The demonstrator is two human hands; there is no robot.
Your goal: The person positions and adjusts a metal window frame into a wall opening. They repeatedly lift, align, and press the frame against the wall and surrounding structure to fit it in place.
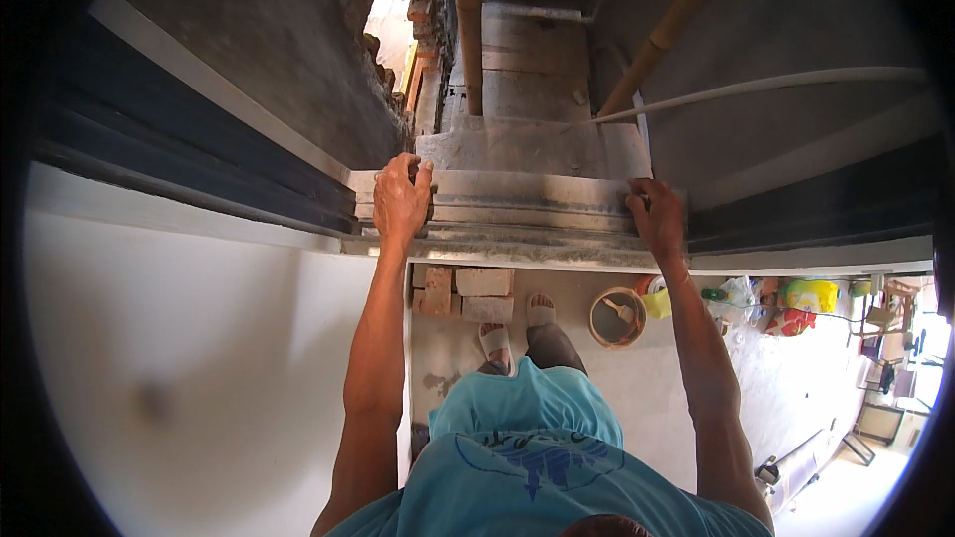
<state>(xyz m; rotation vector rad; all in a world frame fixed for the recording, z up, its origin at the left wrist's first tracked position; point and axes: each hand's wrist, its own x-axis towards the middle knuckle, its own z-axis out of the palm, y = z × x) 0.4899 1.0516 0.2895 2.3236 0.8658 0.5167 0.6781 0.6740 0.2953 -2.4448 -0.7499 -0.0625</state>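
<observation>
The person is standing on the floor (637,388) and reaching up with both arms to a grey metal frame (517,201) lying across the top of a narrow opening. The left hand (401,201) is resting over the frame's left end with fingers curled around its edge. The right hand (657,219) is gripping the right end, fingers closed on it. In my judgement, the dusty frame could be slipping and falling toward the feet, the bricks (468,293) and the bucket (617,317) below.
</observation>
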